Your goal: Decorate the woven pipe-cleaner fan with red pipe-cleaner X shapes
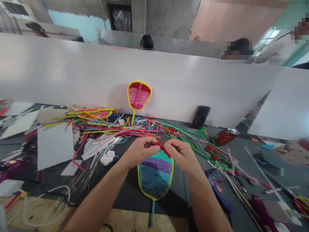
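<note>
My left hand [146,149] and my right hand [179,154] meet over the table, each pinching a short red fuzzy pipe cleaner [162,148] between thumb and fingers. Beneath them lies a fan-shaped piece [155,177] wrapped in teal, purple and blue pipe cleaners, with a yellow edge and a blue stem toward me. Its upper end is partly hidden by my hands. A second fan [139,95], pink and red with a yellow rim and a line of pink beads, stands against the white divider.
Loose coloured pipe cleaners [125,129] spread across the back. A phone [201,116] leans on the divider [101,74], near a red can [226,136]. A blue glue gun [219,193] lies right, white card [55,146] left. Other people sit beyond the divider.
</note>
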### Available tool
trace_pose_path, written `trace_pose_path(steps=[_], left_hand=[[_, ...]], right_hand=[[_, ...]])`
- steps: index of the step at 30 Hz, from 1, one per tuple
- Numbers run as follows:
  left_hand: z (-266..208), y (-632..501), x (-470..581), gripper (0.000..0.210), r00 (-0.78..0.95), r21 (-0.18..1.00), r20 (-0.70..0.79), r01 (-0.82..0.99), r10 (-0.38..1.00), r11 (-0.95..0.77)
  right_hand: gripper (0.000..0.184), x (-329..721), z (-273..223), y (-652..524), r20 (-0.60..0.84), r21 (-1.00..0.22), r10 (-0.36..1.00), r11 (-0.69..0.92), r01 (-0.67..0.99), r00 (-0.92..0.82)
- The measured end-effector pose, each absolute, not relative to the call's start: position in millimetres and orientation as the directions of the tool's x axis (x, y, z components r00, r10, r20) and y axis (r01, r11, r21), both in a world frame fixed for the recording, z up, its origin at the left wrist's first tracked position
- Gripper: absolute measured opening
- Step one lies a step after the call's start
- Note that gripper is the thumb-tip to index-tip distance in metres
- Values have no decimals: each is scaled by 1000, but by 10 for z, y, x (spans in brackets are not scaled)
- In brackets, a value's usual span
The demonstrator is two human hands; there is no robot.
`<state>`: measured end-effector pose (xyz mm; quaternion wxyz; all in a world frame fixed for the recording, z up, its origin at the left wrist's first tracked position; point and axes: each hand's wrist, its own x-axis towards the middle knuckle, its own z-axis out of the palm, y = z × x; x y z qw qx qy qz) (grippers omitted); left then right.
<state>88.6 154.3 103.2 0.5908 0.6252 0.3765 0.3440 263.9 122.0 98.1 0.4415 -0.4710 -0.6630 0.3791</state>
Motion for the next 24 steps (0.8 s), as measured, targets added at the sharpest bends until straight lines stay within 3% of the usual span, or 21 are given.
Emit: trace_pose_path(steps=[2,7,15,19,24], left_hand=[[1024,1541,885,17,470,1000,-16,-11,883,24],[966,1537,909,16,413,953,-31,-262,910,152],[942,1479,1022,16,385,902,-21,-392,923,184],[937,1445,1067,17,365,898,-23,-402,931,180],[918,1427,1108,18,256,920,9,-380,967,92]], right_hand=[[30,2650,954,1225,267,-929,957,288,233,-117],[14,2631,871,1225,372,-918,928,362,162,35],[13,2566,794,1242,550,-830,834,551,90,-36],[19,2601,791,1263,611,-775,787,616,138,-81],[18,2652,858,1265,613,-718,778,622,313,-138]])
